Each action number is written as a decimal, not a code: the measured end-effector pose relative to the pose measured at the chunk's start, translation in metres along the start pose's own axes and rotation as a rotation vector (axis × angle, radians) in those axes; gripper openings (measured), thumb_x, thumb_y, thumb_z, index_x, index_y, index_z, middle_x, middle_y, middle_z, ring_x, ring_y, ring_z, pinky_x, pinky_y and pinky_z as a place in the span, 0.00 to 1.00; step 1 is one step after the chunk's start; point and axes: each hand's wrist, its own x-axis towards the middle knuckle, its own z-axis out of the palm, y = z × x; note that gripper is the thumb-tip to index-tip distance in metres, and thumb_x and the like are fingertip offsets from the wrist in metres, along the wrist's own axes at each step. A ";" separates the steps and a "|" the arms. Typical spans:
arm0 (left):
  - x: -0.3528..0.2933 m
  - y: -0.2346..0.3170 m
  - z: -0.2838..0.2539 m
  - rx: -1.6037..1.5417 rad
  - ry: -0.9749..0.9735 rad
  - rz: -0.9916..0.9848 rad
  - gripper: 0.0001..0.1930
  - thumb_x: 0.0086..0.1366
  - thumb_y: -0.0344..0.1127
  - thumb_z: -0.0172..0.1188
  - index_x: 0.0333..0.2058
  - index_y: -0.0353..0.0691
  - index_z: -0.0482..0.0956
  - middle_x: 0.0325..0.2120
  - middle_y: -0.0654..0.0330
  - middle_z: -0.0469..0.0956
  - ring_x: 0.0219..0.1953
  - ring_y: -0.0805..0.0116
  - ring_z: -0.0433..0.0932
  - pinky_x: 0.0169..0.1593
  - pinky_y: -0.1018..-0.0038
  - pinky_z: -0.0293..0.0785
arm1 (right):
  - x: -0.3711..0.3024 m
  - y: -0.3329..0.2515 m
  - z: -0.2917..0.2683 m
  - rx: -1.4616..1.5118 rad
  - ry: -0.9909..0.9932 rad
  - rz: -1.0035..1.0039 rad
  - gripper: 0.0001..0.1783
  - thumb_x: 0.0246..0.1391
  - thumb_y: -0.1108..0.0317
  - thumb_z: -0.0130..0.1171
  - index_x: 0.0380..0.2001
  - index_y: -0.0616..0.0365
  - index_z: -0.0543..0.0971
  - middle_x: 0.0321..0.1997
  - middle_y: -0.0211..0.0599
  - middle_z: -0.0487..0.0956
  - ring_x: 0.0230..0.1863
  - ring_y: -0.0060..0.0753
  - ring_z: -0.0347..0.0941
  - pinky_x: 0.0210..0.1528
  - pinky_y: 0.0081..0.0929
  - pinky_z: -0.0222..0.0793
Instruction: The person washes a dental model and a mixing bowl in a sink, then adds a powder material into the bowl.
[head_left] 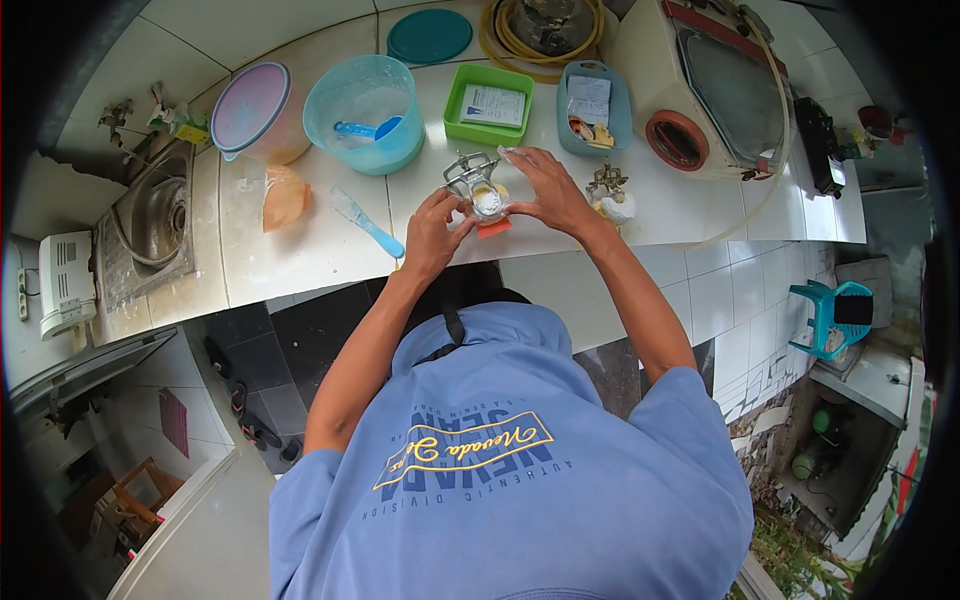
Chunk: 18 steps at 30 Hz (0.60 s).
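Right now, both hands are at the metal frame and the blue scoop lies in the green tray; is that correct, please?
No: the head view shows the blue scoop in the round blue tub, not the green tray; the left hand and right hand are at the metal frame.

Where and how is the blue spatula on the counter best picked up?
Probably by the slim handle of the blue spatula, from the near edge of the counter: the handle points that way, while the wider blade looks smeared with white.
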 end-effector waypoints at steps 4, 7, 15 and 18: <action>0.001 -0.006 -0.004 0.008 -0.023 0.007 0.14 0.52 0.31 0.72 0.36 0.36 0.81 0.32 0.60 0.77 0.26 0.66 0.71 0.32 0.70 0.72 | 0.002 -0.003 -0.001 -0.007 -0.003 -0.014 0.48 0.40 0.56 0.75 0.65 0.52 0.66 0.64 0.46 0.67 0.66 0.50 0.62 0.66 0.44 0.60; 0.002 -0.006 -0.006 -0.010 -0.059 0.036 0.14 0.51 0.32 0.73 0.36 0.37 0.82 0.32 0.60 0.77 0.27 0.66 0.71 0.33 0.70 0.72 | 0.001 -0.007 0.004 0.006 -0.034 0.000 0.47 0.39 0.58 0.74 0.65 0.52 0.66 0.64 0.45 0.67 0.66 0.50 0.61 0.66 0.45 0.60; 0.003 0.008 0.003 0.037 -0.021 -0.064 0.14 0.49 0.32 0.73 0.33 0.36 0.79 0.31 0.59 0.77 0.30 0.62 0.75 0.34 0.68 0.74 | 0.000 -0.013 0.007 0.081 -0.025 0.064 0.53 0.39 0.59 0.74 0.69 0.54 0.60 0.66 0.50 0.64 0.67 0.53 0.60 0.68 0.44 0.57; 0.001 0.011 0.006 0.046 0.010 -0.067 0.15 0.48 0.32 0.74 0.32 0.36 0.77 0.31 0.59 0.77 0.30 0.61 0.75 0.35 0.67 0.74 | -0.003 -0.012 0.009 0.135 -0.031 0.112 0.55 0.39 0.60 0.74 0.70 0.54 0.57 0.68 0.49 0.62 0.68 0.52 0.59 0.70 0.42 0.55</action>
